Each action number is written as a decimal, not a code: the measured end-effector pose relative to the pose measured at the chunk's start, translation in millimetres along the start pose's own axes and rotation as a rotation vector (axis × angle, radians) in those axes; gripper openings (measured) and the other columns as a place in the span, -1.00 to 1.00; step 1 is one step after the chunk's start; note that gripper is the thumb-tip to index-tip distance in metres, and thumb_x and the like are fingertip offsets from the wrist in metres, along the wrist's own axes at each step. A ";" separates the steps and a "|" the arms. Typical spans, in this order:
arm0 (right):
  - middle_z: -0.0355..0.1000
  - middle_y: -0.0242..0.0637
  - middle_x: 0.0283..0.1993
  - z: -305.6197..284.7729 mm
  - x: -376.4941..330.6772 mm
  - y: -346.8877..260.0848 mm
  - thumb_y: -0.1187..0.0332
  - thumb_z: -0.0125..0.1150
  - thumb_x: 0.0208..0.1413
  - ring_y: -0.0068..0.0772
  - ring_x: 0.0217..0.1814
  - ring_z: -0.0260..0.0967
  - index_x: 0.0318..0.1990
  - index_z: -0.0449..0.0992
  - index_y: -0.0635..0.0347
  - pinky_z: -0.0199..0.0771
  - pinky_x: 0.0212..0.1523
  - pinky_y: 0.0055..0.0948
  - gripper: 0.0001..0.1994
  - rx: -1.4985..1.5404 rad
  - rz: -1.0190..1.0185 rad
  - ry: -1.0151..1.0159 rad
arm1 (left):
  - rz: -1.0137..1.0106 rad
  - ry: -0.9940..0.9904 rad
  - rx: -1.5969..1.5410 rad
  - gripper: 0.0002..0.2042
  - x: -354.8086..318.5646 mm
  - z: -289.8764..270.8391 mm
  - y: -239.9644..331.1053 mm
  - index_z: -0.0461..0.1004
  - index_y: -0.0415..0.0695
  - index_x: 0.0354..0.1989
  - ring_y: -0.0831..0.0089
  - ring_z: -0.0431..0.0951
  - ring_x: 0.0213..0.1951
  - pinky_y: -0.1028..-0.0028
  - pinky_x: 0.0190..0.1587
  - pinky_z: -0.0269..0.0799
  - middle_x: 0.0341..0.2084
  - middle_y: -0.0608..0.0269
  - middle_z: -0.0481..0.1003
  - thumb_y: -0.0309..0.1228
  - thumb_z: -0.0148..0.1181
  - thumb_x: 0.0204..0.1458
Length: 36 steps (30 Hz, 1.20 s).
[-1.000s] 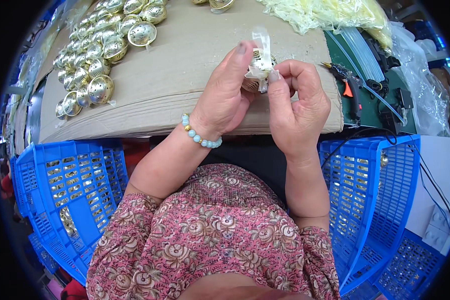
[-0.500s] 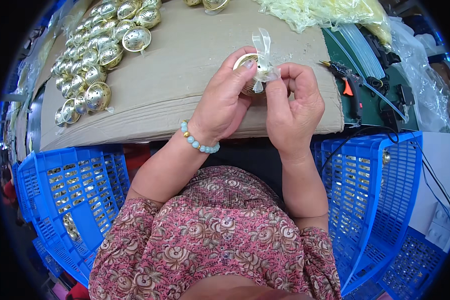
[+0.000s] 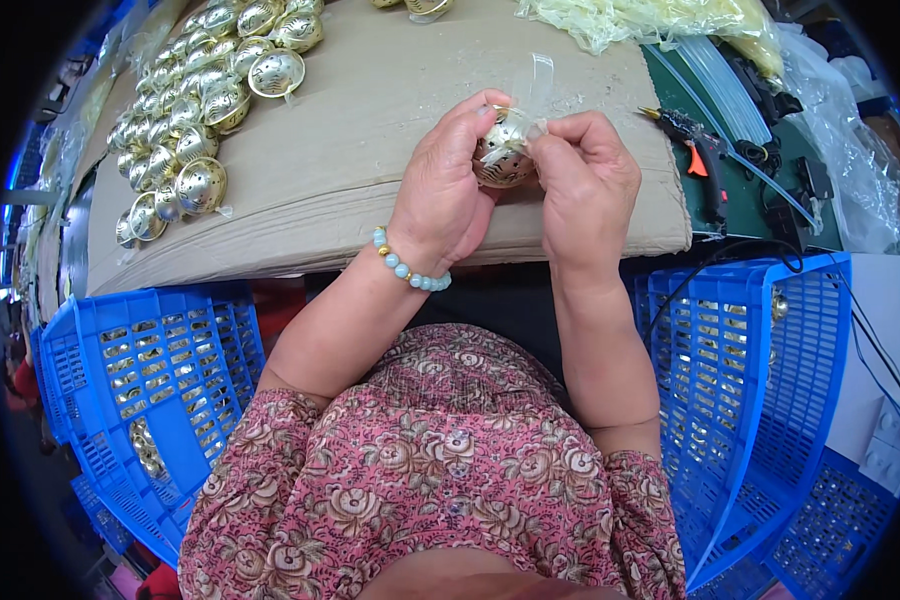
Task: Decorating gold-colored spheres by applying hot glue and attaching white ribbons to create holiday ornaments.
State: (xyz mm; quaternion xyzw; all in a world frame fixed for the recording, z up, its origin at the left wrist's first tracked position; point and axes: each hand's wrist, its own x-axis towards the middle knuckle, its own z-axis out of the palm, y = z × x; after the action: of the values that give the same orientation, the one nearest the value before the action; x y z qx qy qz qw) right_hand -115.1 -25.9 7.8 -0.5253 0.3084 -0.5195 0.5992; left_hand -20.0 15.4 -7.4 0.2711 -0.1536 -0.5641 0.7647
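Observation:
Over the cardboard sheet, my left hand [image 3: 448,185] is wrapped round a gold patterned ball [image 3: 502,166]. My right hand [image 3: 590,180] pinches a piece of clear ribbon [image 3: 536,85] at the ball's top, thumb against fingers. The ribbon's loose end stands up above the fingertips. Part of the ball is hidden behind my left fingers. A pale blue bead bracelet [image 3: 410,277] circles my left wrist.
Many gold balls [image 3: 200,185] lie grouped on the cardboard [image 3: 370,130] at the left. A glue gun [image 3: 695,160] with an orange trigger lies at the right, by translucent glue sticks [image 3: 725,95]. Yellowish plastic film [image 3: 660,20] is heaped behind. Blue crates [image 3: 160,330] flank me.
The ball has turned in my left hand, so its patterned side shows more. My right fingers have shifted slightly along the ribbon, which now stands differently.

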 end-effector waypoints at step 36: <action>0.45 -0.17 -0.22 -43.5 -2.9 -32.8 0.60 0.05 0.11 -0.48 -0.22 0.41 -0.18 0.41 0.36 0.46 -0.16 -0.53 -0.87 -0.504 -0.600 0.082 | 0.747 0.425 2.213 -0.59 49.2 -86.2 153.9 0.42 -0.08 -0.06 0.18 0.47 -0.24 0.31 -0.14 0.39 -0.30 0.05 0.45 -0.29 0.27 -0.14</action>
State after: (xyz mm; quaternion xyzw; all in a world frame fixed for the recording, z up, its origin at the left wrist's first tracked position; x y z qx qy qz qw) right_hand -165.5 -33.6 27.3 -0.7015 0.2828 -0.6001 0.2604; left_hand 162.1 23.0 10.0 0.8113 -0.4972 0.1899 0.2420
